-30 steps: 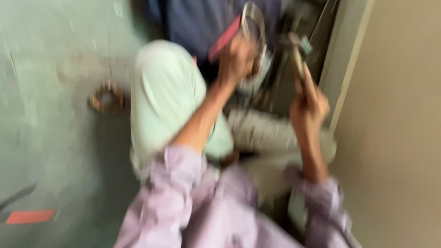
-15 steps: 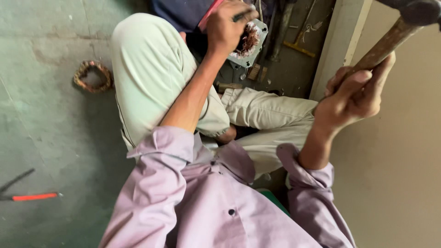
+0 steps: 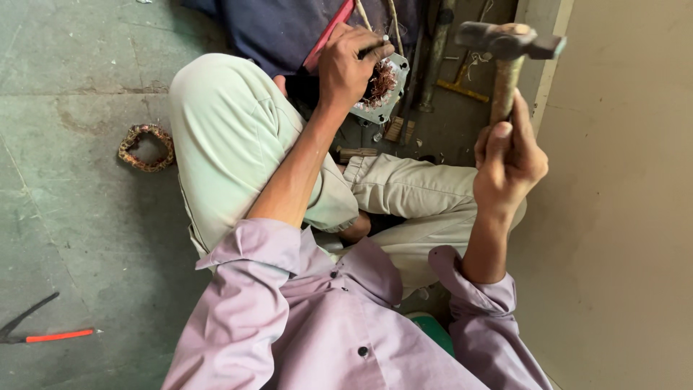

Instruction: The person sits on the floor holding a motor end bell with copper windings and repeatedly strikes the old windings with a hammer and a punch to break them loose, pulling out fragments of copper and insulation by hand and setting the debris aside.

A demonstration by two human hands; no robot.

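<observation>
Down on the green floor [image 3: 65, 180], far left, lie red-handled pliers [image 3: 43, 336], and farther up a small ring of wound cord [image 3: 146, 147]. Next comes the left hand [image 3: 350, 65], fingers pinched shut on a thin metal punch [image 3: 377, 49] whose tip rests in the copper windings of a grey motor part [image 3: 382, 87] just under the knuckles. Rightward, the right hand [image 3: 509, 162] is wrapped tight around a hammer [image 3: 505, 54] handle, its head raised above the fist, well apart from the punch.

Green concrete floor [image 3: 65, 217] with 1 coiled wire ring [image 3: 146, 147], red-handled tool [image 3: 43, 334], wooden wedges [image 3: 401, 130].
</observation>
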